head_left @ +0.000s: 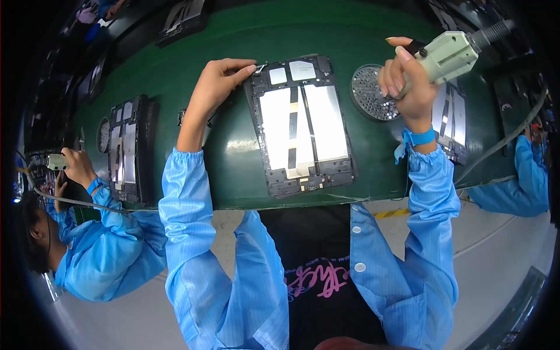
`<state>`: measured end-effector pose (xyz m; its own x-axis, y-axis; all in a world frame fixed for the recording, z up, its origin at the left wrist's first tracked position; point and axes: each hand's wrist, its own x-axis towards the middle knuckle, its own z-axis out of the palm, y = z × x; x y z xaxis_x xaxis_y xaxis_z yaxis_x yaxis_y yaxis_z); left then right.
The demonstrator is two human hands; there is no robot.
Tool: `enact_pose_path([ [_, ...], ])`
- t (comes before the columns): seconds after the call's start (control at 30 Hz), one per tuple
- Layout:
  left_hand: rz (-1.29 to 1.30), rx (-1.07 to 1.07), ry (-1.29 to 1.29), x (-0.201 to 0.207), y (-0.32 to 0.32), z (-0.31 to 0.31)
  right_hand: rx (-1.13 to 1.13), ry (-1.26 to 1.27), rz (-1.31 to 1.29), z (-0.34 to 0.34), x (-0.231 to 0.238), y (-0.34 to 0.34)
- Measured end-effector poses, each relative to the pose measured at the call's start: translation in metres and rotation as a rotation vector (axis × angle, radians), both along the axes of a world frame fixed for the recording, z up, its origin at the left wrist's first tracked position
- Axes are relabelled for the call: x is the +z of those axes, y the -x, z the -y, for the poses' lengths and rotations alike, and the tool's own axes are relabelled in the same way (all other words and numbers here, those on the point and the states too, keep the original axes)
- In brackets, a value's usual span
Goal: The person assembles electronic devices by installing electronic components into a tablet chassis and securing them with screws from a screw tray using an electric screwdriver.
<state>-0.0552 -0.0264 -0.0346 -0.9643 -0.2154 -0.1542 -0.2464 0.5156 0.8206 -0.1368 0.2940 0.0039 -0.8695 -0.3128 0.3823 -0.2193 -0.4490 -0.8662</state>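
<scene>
An opened tablet (335, 131) lies on the green bench in front of me, its silver battery panels and black flex strips facing up. At its upper left corner my left hand (224, 79) brings thumb and forefinger together beside a small silvery piece (260, 68); what they pinch is too small to make out. My right hand (411, 81) is wrapped round a pale green electric screwdriver (452, 57), raised over the bench to the right of the tablet. The screwdriver's tip is hidden. Below that hand sits a round dish (366, 93) of small screws.
Another opened tablet (458, 122) lies to the right, beneath my right wrist. More stacked tablets (127, 151) stand to the left near a co-worker (111, 251), who also holds a driver. A grey cable (507, 143) curves along the right. A small dark part (182, 116) lies beside my left wrist.
</scene>
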Motion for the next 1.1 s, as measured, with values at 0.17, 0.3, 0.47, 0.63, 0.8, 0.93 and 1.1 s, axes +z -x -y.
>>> enact_pose_path([
  [0.17,-0.063,-0.014,-0.132,-0.006,-0.009,0.003,-0.005,-0.009,0.002,-0.003,0.001,0.002],
  [0.3,-0.111,-0.040,-0.156,-0.008,-0.017,0.007,-0.015,-0.026,0.000,0.002,0.006,-0.004],
  [0.47,-0.180,-0.101,-0.160,-0.009,-0.031,0.008,0.035,-0.044,0.006,0.011,0.010,-0.015],
  [0.63,-0.206,0.007,-0.177,-0.010,-0.033,0.005,0.115,-0.059,-0.013,0.041,0.017,-0.022],
  [0.8,-0.334,-0.066,-0.086,-0.017,-0.035,0.018,0.251,-0.029,0.007,0.104,0.028,-0.025],
  [0.93,-0.389,-0.145,-0.165,-0.023,-0.030,0.023,0.263,-0.113,-0.027,0.150,0.030,-0.020],
  [1.1,-0.366,-0.158,-0.219,-0.029,-0.028,0.027,0.340,-0.092,-0.046,0.190,0.017,-0.023],
])
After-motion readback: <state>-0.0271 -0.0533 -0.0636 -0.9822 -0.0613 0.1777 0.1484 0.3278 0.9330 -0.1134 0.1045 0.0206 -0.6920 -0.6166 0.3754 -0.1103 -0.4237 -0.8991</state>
